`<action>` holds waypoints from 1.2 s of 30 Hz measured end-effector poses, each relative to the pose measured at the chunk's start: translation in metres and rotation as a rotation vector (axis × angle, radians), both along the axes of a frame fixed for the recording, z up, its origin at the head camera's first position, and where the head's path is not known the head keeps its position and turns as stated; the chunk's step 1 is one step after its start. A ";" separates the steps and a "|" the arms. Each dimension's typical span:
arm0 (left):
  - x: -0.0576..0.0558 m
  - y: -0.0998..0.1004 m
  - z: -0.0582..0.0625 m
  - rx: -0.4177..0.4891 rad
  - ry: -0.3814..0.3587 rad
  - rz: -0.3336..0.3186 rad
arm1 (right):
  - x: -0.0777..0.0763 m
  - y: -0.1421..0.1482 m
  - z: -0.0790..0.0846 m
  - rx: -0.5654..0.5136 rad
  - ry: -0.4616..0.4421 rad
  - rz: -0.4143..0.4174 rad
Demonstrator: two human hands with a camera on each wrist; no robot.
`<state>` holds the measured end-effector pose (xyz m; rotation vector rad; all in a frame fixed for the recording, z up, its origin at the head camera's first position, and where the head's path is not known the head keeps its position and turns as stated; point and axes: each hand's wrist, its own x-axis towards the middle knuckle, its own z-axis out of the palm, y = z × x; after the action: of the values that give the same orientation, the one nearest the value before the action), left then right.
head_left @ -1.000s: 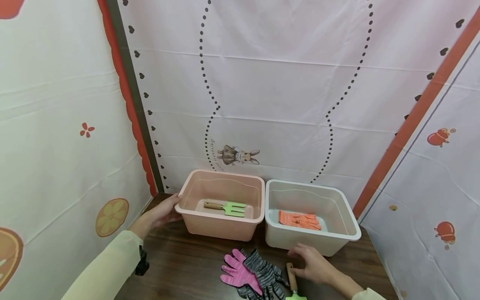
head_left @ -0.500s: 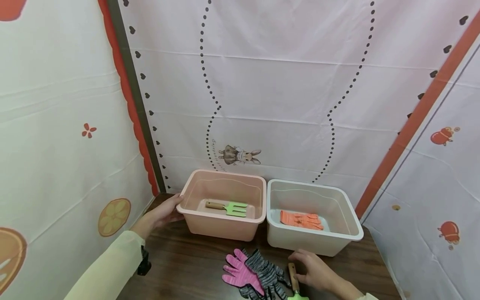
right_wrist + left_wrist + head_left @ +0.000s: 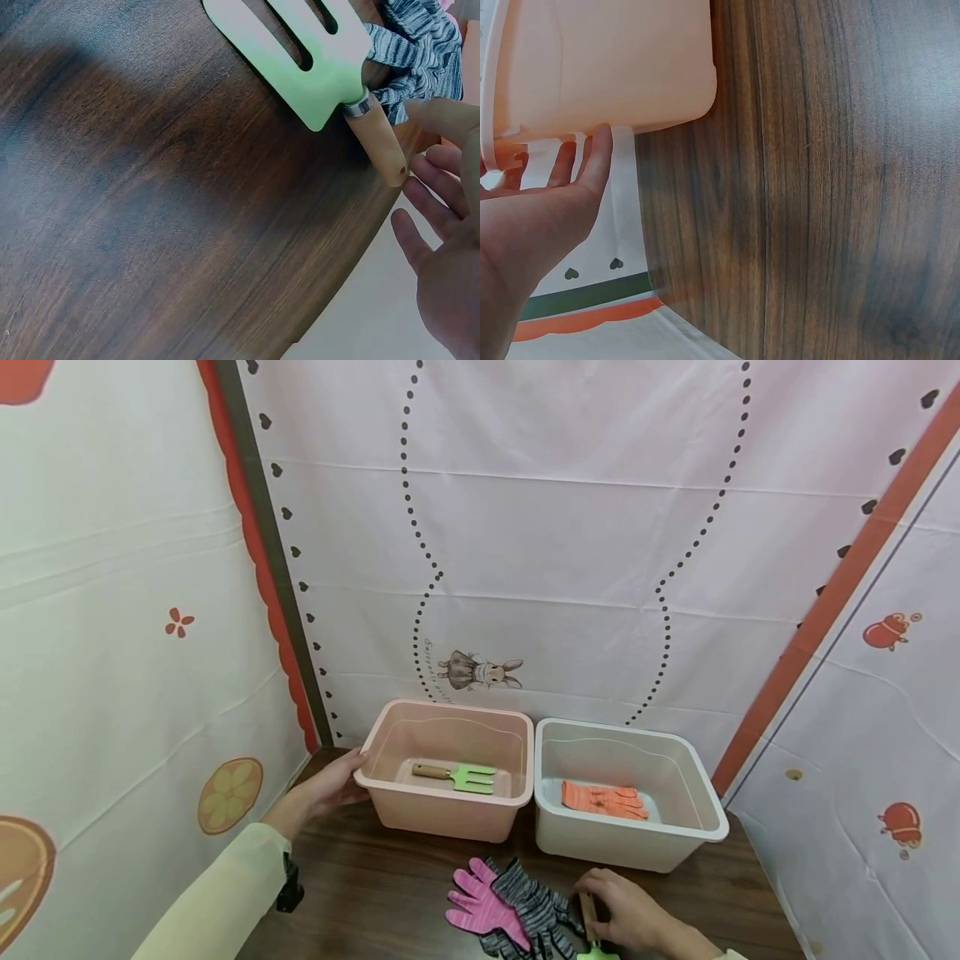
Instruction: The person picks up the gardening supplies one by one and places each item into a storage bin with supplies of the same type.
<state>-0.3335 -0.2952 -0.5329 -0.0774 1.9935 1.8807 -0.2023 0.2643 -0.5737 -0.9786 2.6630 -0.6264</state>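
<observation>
My left hand (image 3: 330,781) is at the left end of a pink plastic bin (image 3: 442,810), its fingertips touching the end wall below the rim in the left wrist view. Inside that bin lies a green garden hand fork (image 3: 461,777) with a wooden handle. My right hand (image 3: 630,910) is over the wooden handle of a second green hand fork (image 3: 330,67), which lies on the table. In the right wrist view, its spread fingertips are right at the handle's end and the thumb is beside it. To the left lie pink and grey-black knitted gloves (image 3: 483,902).
A white bin (image 3: 611,843) stands right beside the pink one and holds orange gloves (image 3: 603,800). Behind the bins and on both sides hang printed cloth walls (image 3: 555,543). The dark wooden table (image 3: 352,885) has a curved edge in the right wrist view.
My right hand has moved slightly down and left, so its fingers now cover the end of the fork's handle. The left hand stays at the pink bin.
</observation>
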 end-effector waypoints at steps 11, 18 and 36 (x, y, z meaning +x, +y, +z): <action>0.001 0.000 0.001 0.004 -0.004 -0.006 | -0.003 0.008 -0.006 0.078 -0.005 0.002; 0.000 0.001 0.003 0.023 -0.017 -0.005 | -0.003 0.010 -0.010 0.084 0.020 0.035; 0.001 0.001 0.002 0.005 -0.007 -0.002 | 0.002 0.007 -0.021 0.066 0.004 0.073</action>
<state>-0.3320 -0.2940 -0.5312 -0.0807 1.9840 1.8814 -0.1999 0.2714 -0.5943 -1.0544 2.6199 -0.5181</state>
